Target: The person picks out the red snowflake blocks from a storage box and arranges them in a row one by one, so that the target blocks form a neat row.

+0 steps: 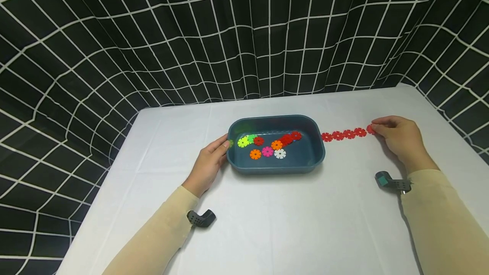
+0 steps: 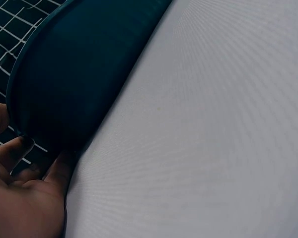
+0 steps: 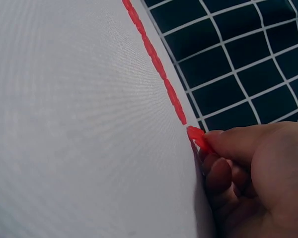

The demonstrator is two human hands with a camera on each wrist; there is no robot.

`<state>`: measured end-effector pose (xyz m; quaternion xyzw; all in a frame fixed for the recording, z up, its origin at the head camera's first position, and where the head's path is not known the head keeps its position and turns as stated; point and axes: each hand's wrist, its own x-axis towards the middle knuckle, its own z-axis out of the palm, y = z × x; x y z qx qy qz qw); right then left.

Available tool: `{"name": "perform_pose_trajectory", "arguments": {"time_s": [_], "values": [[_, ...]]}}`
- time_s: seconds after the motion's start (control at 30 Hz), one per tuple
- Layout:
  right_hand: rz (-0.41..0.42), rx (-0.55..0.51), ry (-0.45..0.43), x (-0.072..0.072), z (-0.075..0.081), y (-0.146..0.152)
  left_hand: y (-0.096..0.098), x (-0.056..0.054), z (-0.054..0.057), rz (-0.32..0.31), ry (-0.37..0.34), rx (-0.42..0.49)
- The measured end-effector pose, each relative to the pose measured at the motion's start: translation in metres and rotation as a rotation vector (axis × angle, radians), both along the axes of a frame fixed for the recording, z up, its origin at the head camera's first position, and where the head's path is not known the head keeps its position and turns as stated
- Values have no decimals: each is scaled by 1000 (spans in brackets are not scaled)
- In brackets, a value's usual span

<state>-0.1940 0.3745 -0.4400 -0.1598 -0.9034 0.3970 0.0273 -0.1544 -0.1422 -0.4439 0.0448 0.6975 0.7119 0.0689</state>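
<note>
My left hand [image 1: 208, 162] grips the left end of a dark blue-green plastic tub [image 1: 275, 170], thumb at the rim and fingers against the outer wall. A small yellow-green patch shows beside that thumb; what it is I cannot tell. Out to the right, my right hand [image 1: 401, 139] pinches a red notched disc [image 1: 370, 129] between thumb and fingertips. That disc sits at the right end of a row of several red notched discs [image 1: 349, 134] lying flat on the cloth. In the right wrist view a sliver of white separates the held disc [image 3: 199, 138] from the row [image 3: 159, 64].
Inside the tub lie loose notched discs: yellow-green [image 1: 243, 141], orange [image 1: 255, 154], pink [image 1: 267, 151], white [image 1: 280, 153] and several red [image 1: 286, 140]. White cloth [image 1: 305, 215] covers the table. Black curtains with a white grid [image 1: 229, 33] hang behind and at both sides.
</note>
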Motion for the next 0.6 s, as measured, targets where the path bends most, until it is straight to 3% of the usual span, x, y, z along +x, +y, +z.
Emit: {"name": "perform_pose_trajectory", "arguments": {"time_s": [0.33, 0.6], "values": [[23, 20, 1, -1, -1, 0, -1, -1, -3, -7, 18, 10], [-6, -14, -6, 0, 2, 1, -1, 0, -3, -10, 18, 11]]}}
